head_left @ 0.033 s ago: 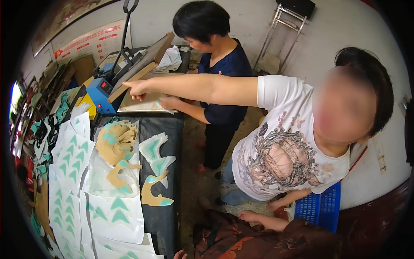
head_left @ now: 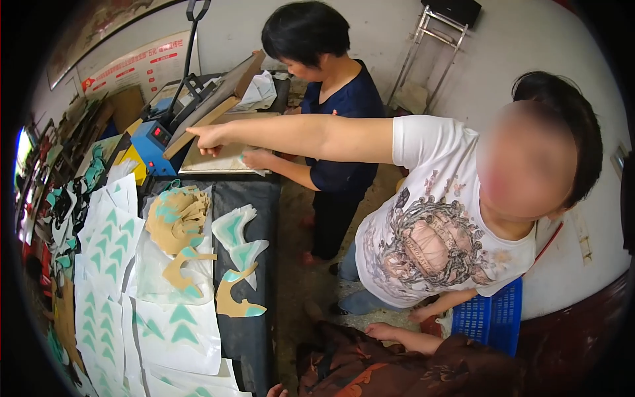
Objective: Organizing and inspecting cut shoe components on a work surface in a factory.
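At the lower edge only the fingertips of my left hand [head_left: 278,390] show, apart and holding nothing visible, beside the black table edge. My right hand [head_left: 380,331] rests over my dark brown patterned clothing [head_left: 403,370], fingers loosely stretched out with nothing seen in them. Nearest to my left hand on the table lie white sheets [head_left: 205,344] bearing green chevron-shaped pieces [head_left: 182,331]. Farther up are a tan cut piece with green ends [head_left: 231,301], white-and-green curved pieces [head_left: 233,228], and a fanned stack of tan pieces [head_left: 175,221].
A person in a white printed shirt [head_left: 423,231] stands at right, arm stretched left, pointing toward a blue heat press [head_left: 151,145] with its plate raised. Another person in dark blue [head_left: 350,126] handles a small piece at the press. Blue baskets [head_left: 486,317] stand at right.
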